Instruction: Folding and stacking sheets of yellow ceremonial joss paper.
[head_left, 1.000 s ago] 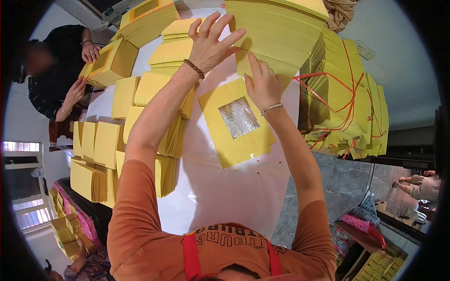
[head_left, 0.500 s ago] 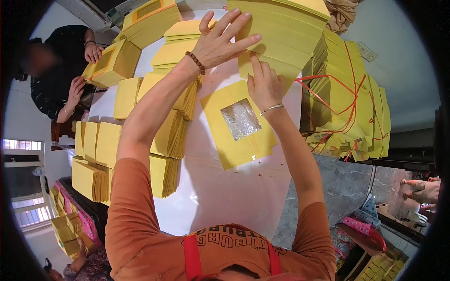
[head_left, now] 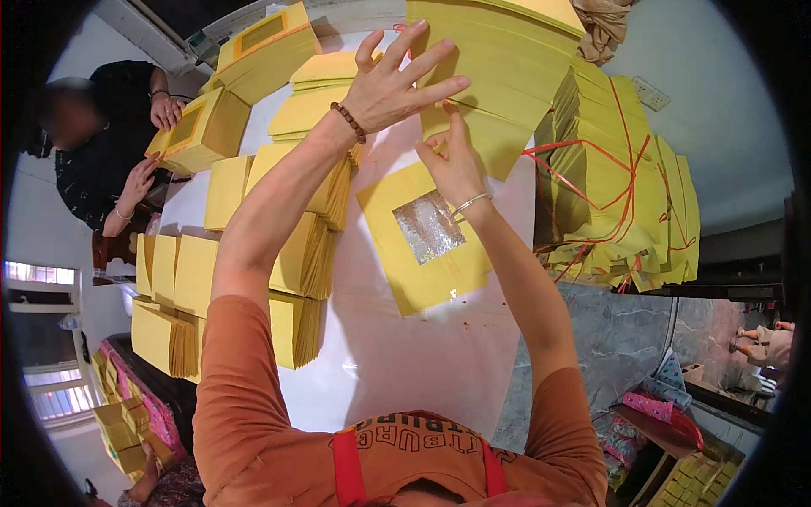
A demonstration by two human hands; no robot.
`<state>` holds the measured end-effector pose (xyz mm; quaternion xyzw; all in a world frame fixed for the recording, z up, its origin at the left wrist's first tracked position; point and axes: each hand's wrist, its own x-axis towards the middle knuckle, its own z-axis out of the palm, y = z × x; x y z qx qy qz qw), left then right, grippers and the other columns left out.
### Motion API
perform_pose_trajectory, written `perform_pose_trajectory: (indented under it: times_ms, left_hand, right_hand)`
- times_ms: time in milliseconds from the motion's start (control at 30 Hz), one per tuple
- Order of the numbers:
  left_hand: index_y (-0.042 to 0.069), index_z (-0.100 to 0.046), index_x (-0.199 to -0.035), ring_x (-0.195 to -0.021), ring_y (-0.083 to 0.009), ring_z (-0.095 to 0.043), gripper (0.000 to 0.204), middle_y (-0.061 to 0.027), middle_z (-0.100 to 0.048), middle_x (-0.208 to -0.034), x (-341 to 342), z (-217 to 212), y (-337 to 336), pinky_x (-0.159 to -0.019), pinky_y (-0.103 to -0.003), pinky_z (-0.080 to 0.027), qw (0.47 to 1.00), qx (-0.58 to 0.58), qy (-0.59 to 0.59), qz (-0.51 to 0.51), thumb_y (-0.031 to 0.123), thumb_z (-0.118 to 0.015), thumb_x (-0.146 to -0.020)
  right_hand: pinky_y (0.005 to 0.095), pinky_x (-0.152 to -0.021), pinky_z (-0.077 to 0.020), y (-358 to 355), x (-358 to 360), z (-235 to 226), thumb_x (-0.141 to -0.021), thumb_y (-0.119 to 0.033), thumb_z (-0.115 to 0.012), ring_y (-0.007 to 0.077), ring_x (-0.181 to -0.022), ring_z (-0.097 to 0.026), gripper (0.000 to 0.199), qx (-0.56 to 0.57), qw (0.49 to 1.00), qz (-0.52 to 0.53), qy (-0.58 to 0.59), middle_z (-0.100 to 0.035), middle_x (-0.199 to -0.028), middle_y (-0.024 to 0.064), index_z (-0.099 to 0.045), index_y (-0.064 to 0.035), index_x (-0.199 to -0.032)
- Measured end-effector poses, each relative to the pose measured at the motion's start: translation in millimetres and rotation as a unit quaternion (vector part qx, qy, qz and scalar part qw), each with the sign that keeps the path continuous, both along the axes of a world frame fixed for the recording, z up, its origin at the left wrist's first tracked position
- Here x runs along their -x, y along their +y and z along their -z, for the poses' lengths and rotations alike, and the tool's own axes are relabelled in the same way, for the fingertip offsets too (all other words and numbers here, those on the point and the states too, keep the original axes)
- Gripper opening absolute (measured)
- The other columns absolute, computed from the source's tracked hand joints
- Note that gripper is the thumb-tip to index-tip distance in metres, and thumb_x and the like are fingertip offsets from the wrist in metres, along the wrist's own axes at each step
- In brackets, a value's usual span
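My left hand (head_left: 407, 83) is open, fingers spread, over the left edge of a large fanned stack of yellow paper sheets (head_left: 507, 89). Close beside it, my right hand (head_left: 454, 160) reaches up with its index finger stretched to the lower edge of that stack. The thumb of this hand stands apart and its other fingers are bent; nothing shows in its grasp. Below lies a flat yellow paper piece with a clear square window (head_left: 384, 207), possibly several layers. My right wrist covers its upper right part.
Folded yellow paper bundles (head_left: 296, 253) stand in rows at the left. Tied yellow stacks (head_left: 621, 160) with red string (head_left: 632, 182) are at the right. Across the white table (head_left: 397, 355), a co-worker's hand (head_left: 166, 111) rests on a windowed yellow block (head_left: 207, 127).
My right hand has shifted left and slightly down, its thumb now away from the stack. My left hand stays spread in nearly the same place. The view has shifted slightly.
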<state>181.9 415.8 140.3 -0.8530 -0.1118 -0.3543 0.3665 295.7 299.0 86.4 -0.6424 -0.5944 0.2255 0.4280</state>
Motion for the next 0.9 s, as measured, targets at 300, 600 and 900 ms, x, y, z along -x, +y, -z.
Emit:
perform_pose_trajectory:
  times_ms: [300, 600, 900]
  left_hand:
    - [0.044, -0.045, -0.116, -0.116, -0.0208, -0.041, 0.054, 0.0029, -0.044, -0.126, -1.4, -4.2, -5.8, -0.099, -0.047, -0.009, 1.0, 0.016, -0.016, -0.009, 0.031, -0.061, -0.067]
    - [0.024, -0.053, -0.111, -0.106, -0.0167, -0.048, 0.039, 0.0006, -0.052, -0.116, -30.0, -105.4, -1.2, -0.099, -0.045, -0.022, 0.957, 0.058, -0.278, 0.061, 0.03, -0.06, -0.073]
    - [0.01, -0.044, -0.125, -0.125, -0.04, -0.023, 0.063, -0.0174, -0.032, -0.135, -58.0, -183.4, 14.4, -0.093, -0.063, -0.02, 0.591, 0.801, -0.084, -0.044, 0.044, -0.059, -0.074]
  right_hand:
    - [0.0301, -0.074, -0.0395, 16.0, 3.2, -16.3, -0.085, -0.018, -0.05, 0.0136, -0.09, -0.049, 0.023, -0.019, 0.64, -0.113, 0.76, -0.052, -0.1, 0.0022, -0.047, -0.0117, -0.107]
    - [0.0356, -0.096, -0.0298, 16.6, -7.4, -20.3, -0.082, -0.017, -0.049, 0.0154, -0.109, -0.043, 0.028, 0.007, 0.613, -0.118, 0.781, -0.05, -0.115, 0.0035, -0.049, -0.0065, -0.108]
    - [0.0416, -0.104, -0.0228, 25.2, -5.8, -33.1, -0.085, -0.02, -0.046, 0.027, -0.127, -0.027, 0.044, -0.07, 0.564, -0.15, 0.809, -0.029, -0.133, 0.0188, -0.033, -0.0014, -0.122]
